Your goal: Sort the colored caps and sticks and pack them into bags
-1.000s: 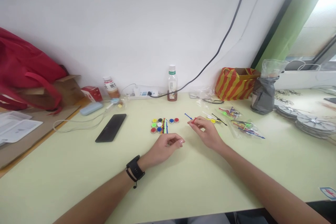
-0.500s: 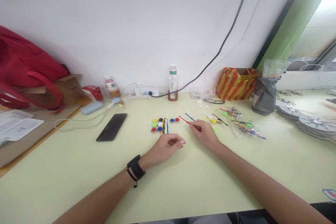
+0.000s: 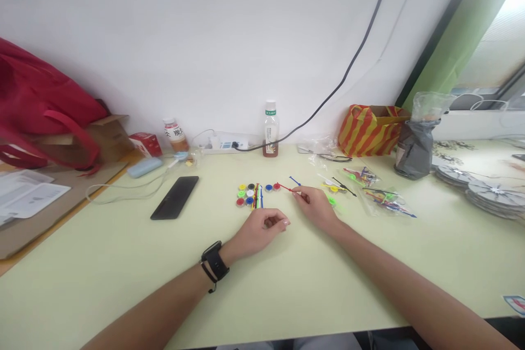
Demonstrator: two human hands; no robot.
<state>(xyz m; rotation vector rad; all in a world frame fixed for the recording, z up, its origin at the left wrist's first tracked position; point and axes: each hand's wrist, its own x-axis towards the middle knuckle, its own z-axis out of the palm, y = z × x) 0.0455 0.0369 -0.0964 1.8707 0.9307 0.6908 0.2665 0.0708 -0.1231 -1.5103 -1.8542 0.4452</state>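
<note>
One arrow (image 3: pixel 285 188) in right fingers (image 3: pixel 302 192) near two discs (image 3: pixel 268 187)

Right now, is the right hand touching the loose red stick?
Touching: the head view shows the right hand pinching the loose red stick, which juts out leftward.

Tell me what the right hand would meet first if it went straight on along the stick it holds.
Probably the nearest red disc: the tip of the red stick in the right hand overlaps it in view. Touching or above, I can't tell.
</note>
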